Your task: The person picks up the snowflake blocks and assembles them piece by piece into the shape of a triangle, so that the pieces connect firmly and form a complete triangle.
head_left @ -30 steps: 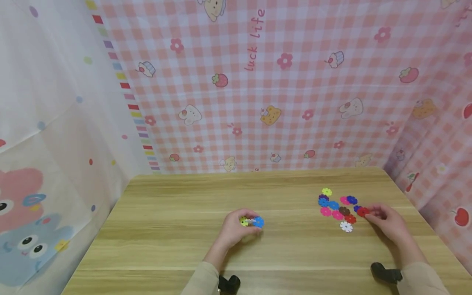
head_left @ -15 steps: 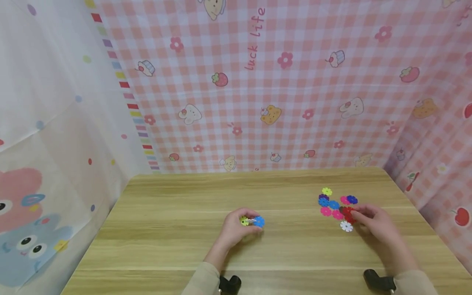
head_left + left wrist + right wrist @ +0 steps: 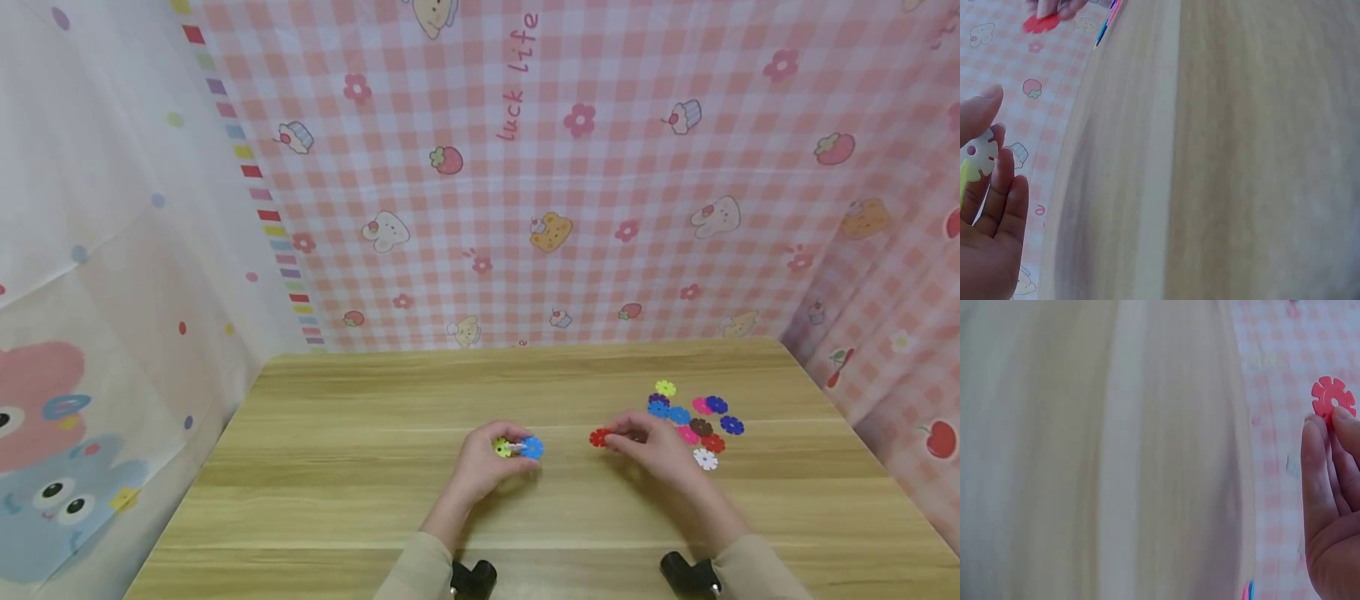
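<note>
Near the middle of the table, my left hand (image 3: 483, 462) holds a small joined group of notched plastic discs. A yellow-green disc (image 3: 502, 448), a white one (image 3: 982, 154) and a blue disc (image 3: 532, 447) show in it. To its right, my right hand (image 3: 654, 450) pinches a red notched disc (image 3: 598, 437) between thumb and fingers. In the right wrist view that red disc (image 3: 1333, 399) stands up from the fingertips, with its round centre hole showing. A gap separates the red disc from the blue one.
Several loose discs lie on the right part of the wooden table (image 3: 360, 483), among them a white disc (image 3: 705, 458), a brown disc (image 3: 701, 427), a dark blue disc (image 3: 732, 425) and a yellow disc (image 3: 665, 388). A checked pink curtain (image 3: 480, 200) hangs behind the table.
My right hand has picked the red disc from the right edge of the loose discs and carried it left toward my left hand. The left hand has hardly moved.
</note>
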Demonstrator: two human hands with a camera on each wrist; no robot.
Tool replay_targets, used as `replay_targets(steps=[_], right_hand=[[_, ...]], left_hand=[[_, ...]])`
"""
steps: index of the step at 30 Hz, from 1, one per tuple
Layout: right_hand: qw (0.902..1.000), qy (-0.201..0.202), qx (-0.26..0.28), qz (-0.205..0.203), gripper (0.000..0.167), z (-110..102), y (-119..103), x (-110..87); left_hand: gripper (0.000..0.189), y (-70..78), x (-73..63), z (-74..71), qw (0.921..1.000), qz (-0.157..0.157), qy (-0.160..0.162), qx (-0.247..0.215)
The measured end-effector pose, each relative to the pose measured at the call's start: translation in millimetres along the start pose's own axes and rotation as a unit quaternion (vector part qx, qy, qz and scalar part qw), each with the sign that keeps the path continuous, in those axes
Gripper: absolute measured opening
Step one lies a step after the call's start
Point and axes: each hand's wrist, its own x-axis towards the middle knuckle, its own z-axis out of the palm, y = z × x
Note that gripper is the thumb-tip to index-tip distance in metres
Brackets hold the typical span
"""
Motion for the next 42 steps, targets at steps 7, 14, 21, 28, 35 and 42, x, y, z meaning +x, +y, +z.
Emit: replay_targets(steps=[7,14,21,28,35,42], right_hand=[[0.9996,-0.016,0.011,-0.019,0.007,29,-16,7.1],[0.9996,-0.004,0.027,-0.003,0.005,42,-27,7.5],[0.9994,0.003,0.027,-0.02,0.005,51,-30,9.0],[0.9982,0.014,0.025,-0.053,0.013,56,-34,8.4],[0.996,0.02,0.006,-0.087,0.016,59,-38,8.2],[0.9985,0.038,0.037,-0.014,0.005,61,-40,6.7]], left_hand=[[0.032,4.2,0.0,3.1,1.0,-0.008,-0.003,0.0],[0.031,7.9,-0.4,4.8,0.9999,-0.01,0.006,0.011],[0.031,10.1,0.7,5.3,0.9996,-0.019,0.016,0.015],[0.029,13.3,0.5,5.4,0.9996,-0.021,0.017,0.003],[0.028,16.5,-1.3,5.2,0.9998,-0.011,0.016,-0.002],[0.039,11.6,0.6,0.0,0.9997,-0.015,0.017,0.001]])
